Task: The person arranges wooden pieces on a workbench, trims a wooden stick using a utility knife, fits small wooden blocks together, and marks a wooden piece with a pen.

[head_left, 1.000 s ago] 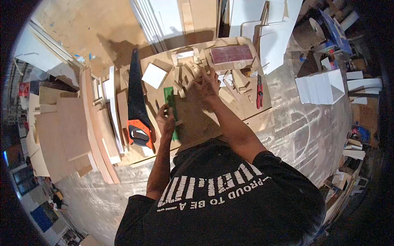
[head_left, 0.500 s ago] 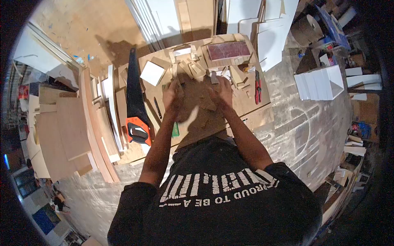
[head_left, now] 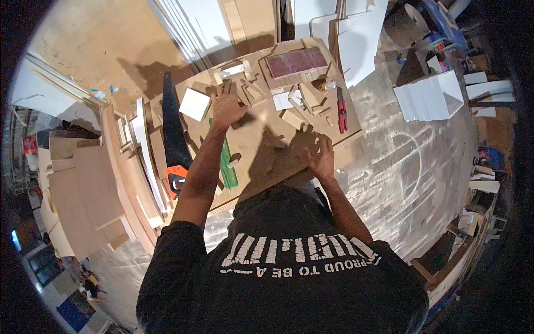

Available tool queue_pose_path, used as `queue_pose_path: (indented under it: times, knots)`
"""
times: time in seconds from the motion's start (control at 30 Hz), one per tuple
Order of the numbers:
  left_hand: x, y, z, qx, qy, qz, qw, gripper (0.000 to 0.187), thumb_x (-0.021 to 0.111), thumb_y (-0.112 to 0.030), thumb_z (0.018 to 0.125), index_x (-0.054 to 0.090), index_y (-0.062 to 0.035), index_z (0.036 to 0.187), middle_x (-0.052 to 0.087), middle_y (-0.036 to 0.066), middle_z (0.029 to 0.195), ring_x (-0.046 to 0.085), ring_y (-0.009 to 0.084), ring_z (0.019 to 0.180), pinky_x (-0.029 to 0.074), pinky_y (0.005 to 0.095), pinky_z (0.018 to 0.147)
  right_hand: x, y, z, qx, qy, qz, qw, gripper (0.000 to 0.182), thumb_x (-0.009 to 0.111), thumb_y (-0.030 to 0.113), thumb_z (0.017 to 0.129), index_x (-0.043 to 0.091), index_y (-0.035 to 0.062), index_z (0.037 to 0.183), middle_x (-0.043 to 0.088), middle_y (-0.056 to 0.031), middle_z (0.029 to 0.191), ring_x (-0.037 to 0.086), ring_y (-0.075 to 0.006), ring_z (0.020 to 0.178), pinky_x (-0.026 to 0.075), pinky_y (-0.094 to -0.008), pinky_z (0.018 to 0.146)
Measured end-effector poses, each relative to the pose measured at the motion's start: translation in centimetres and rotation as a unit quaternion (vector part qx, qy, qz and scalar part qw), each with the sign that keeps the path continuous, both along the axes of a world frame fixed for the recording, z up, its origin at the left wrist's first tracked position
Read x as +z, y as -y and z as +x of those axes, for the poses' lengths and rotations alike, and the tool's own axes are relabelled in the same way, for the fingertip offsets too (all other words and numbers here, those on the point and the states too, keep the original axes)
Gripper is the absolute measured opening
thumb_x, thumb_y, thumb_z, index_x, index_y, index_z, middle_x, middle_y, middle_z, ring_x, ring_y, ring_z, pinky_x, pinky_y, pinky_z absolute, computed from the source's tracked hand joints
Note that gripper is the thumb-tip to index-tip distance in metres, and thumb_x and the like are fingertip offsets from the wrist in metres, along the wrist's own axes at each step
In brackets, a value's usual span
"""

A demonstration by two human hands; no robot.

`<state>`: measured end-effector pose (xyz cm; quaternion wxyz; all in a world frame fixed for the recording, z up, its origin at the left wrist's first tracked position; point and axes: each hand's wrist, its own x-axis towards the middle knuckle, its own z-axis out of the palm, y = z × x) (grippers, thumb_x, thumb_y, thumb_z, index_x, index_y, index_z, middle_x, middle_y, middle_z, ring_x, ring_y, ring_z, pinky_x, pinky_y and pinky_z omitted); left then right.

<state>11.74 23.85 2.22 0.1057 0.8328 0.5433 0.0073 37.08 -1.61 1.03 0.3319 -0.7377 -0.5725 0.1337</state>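
Observation:
My left hand (head_left: 227, 107) lies over the board (head_left: 261, 158), palm down, fingers extended and apart beside small wood pieces (head_left: 253, 92). A white square piece (head_left: 194, 104) is just left of it. Below the wrist lies a green strip (head_left: 228, 167), partly covered by my forearm. My right hand (head_left: 321, 158) hovers near the board's front right edge, fingers loosely bent and apart, with nothing visible in them. Several wood offcuts (head_left: 311, 97) and a white piece of paper (head_left: 286, 100) are farther up the board from it.
A handsaw (head_left: 176, 125) with an orange handle lies at the left. A red utility knife (head_left: 341, 114) rests near the right edge, and a dark red block (head_left: 297, 63) at the back. Wood strips (head_left: 125, 161) stand left; a white box (head_left: 428, 97) is on the floor.
My left hand has moved up and left, its fingers now spread. My right hand has drawn back toward me and right, away from the offcuts. More of the green strip shows.

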Motion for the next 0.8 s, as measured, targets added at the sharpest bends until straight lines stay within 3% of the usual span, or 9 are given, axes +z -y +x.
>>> queue_pose_path:
  times: [0.07,0.17,0.3,0.37,0.43,0.47,0.57,0.67,0.8]
  knots:
    - [0.0,0.9,-0.4,-0.006,0.023,0.022,0.999,0.103,0.082,-0.051,0.070,0.038,-0.0009,0.148,0.039,0.018,0.154,0.034,0.0373,0.143,0.028,0.0570,0.114,0.3,0.5,0.4,0.009,-0.018,0.017,1.000,0.054,0.075,0.019,0.084,0.053,0.0010,0.130,0.057,-0.0228,0.118,0.059,-0.0387,0.102,0.051,-0.0466,0.088]
    - [0.1,3.5,-1.6,0.006,0.203,-0.059,0.977,0.106,0.085,-0.050,0.068,0.038,-0.0005,0.149,0.039,0.020,0.154,0.034,0.0390,0.143,0.027,0.0556,0.117,-0.3,0.7,1.1,-0.006,-0.030,0.008,0.999,0.052,0.075,0.016,0.084,0.053,0.0012,0.129,0.057,-0.0220,0.118,0.059,-0.0378,0.103,0.051,-0.0453,0.089]
    - [-2.2,8.6,-1.8,-0.085,0.338,-0.004,0.937,0.109,0.088,-0.048,0.068,0.033,-0.0047,0.151,0.038,0.021,0.153,0.035,0.0391,0.143,0.030,0.0485,0.118,0.4,-0.4,0.9,0.020,-0.054,0.023,0.998,0.049,0.074,0.013,0.084,0.055,0.0017,0.128,0.058,-0.0208,0.118,0.060,-0.0363,0.104,0.052,-0.0440,0.089]
    - [-0.9,11.6,-1.3,-0.021,0.436,-0.114,0.893,0.107,0.089,-0.045,0.069,0.034,-0.0041,0.150,0.039,0.020,0.153,0.036,0.0382,0.143,0.029,0.0485,0.119,-0.5,-0.9,0.7,0.057,-0.030,0.044,0.997,0.044,0.073,0.010,0.085,0.058,0.0020,0.126,0.059,-0.0203,0.119,0.062,-0.0362,0.103,0.053,-0.0429,0.088]
    - [-1.3,13.8,-1.1,0.049,0.489,-0.218,0.843,0.097,0.087,-0.036,0.073,0.036,-0.0021,0.147,0.040,0.020,0.151,0.036,0.0367,0.142,0.028,0.0471,0.119,2.0,-2.0,-1.7,0.018,-0.291,-0.088,0.953,0.039,0.072,0.010,0.085,0.062,0.0020,0.122,0.062,-0.0201,0.117,0.064,-0.0352,0.100,0.053,-0.0414,0.086]
    - [-1.3,14.3,-0.9,0.036,0.464,-0.176,0.868,0.096,0.087,-0.035,0.072,0.037,-0.0013,0.146,0.041,0.020,0.151,0.036,0.0368,0.142,0.028,0.0471,0.119,3.0,-2.6,-2.9,-0.005,-0.412,-0.152,0.898,0.036,0.071,0.009,0.085,0.064,0.0020,0.120,0.063,-0.0200,0.116,0.065,-0.0347,0.098,0.053,-0.0406,0.085]
    - [-0.9,14.7,-0.3,0.010,0.360,-0.076,0.930,0.093,0.085,-0.031,0.072,0.037,0.0016,0.145,0.041,0.022,0.150,0.037,0.0373,0.142,0.027,0.0476,0.120,2.1,-5.1,-4.3,0.170,-0.197,-0.042,0.965,0.029,0.068,0.008,0.086,0.067,0.0016,0.115,0.066,-0.0202,0.112,0.067,-0.0321,0.093,0.054,-0.0381,0.083]
    - [-0.7,14.9,-0.6,0.010,0.217,-0.066,0.974,0.090,0.081,-0.026,0.074,0.036,0.0053,0.145,0.039,0.023,0.151,0.035,0.0385,0.143,0.028,0.0490,0.119,1.0,-10.5,-4.1,0.107,-0.129,-0.083,0.982,0.026,0.067,0.009,0.087,0.068,0.0000,0.112,0.068,-0.0205,0.109,0.067,-0.0336,0.094,0.054,-0.0399,0.083]
    - [-3.0,14.5,-1.1,-0.015,0.153,-0.060,0.986,0.087,0.076,-0.021,0.075,0.034,0.0055,0.147,0.035,0.024,0.154,0.033,0.0395,0.144,0.030,0.0490,0.117,3.4,-18.8,-3.0,0.234,0.093,-0.102,0.962,0.066,0.067,0.012,0.084,0.043,0.0054,0.145,0.051,-0.0203,0.144,0.061,-0.0414,0.117,0.050,-0.0453,0.098]
